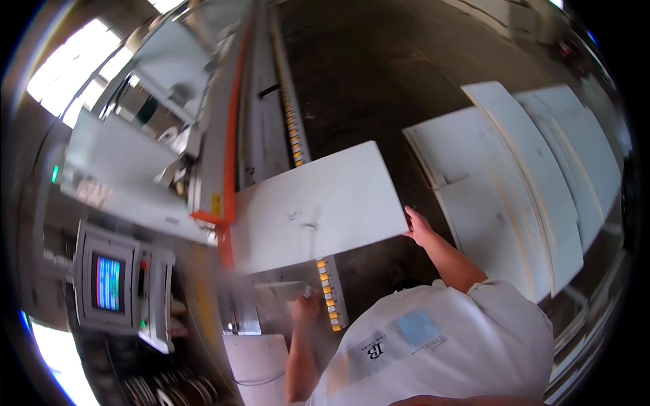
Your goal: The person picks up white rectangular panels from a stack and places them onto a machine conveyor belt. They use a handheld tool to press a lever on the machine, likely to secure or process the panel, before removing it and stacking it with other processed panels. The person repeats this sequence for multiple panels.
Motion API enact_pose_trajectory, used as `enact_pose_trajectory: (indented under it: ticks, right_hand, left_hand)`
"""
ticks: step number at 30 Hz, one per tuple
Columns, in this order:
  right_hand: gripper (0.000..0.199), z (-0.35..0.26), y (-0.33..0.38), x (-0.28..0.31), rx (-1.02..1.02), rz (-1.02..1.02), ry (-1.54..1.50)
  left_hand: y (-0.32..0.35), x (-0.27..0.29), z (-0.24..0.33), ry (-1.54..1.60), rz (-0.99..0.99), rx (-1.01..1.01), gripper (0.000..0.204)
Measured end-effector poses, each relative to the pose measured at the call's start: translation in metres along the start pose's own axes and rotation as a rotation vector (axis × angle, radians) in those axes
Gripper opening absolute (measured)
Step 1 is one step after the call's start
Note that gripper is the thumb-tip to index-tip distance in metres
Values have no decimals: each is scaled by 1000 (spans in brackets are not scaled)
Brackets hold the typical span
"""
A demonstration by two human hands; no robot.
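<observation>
A white rectangular board [318, 210] lies across the machine's feed side, its left end against the orange guard and its right end reaching out over the roller strip. My right hand [418, 227] grips the board's right edge near the front corner, thumb on top. Below the board's front edge, my left hand [305, 308] is closed and blurred. Something small and shiny shows at its fingers, and a faint thin rod seems to run from there up over the board; its kind is unclear.
An orange-edged machine [233, 115] runs along the left, with a strip of yellow rollers [328, 291] beside it. A control screen [108, 283] stands at far left. Several white panels [487, 203] lie stacked to the right. A pale panel [256, 362] is at the lower left.
</observation>
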State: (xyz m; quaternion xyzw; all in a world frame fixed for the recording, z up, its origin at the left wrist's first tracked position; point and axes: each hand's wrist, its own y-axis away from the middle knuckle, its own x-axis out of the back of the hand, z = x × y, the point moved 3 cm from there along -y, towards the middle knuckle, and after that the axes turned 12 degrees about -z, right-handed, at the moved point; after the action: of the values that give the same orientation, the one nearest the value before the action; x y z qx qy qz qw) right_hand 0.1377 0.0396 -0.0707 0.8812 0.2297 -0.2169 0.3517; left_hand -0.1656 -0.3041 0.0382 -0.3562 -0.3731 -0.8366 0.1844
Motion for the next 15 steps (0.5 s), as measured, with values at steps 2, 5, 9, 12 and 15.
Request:
enact_pose_trajectory:
  ticks: [2, 5, 9, 12, 15]
  right_hand:
    - [65, -7, 27, 20, 51, 101, -11]
    - [55, 3, 84, 63, 165, 176, -111]
    - [42, 31, 194, 148, 376, 516, -180]
    - [33, 69, 283, 197, 422, 717, -203]
    - [28, 98, 352, 213, 431, 793, -187]
  left_hand:
    - [39, -5, 36, -133, -138, -71, 62]
    - [66, -43, 22, -358, -578, -31, 65]
    - [95, -73, 9, -331, -807, -226, 63]
    - [104, -87, 10, -325, -885, -319, 62]
    - [106, -97, 25, -337, -923, -391, 61]
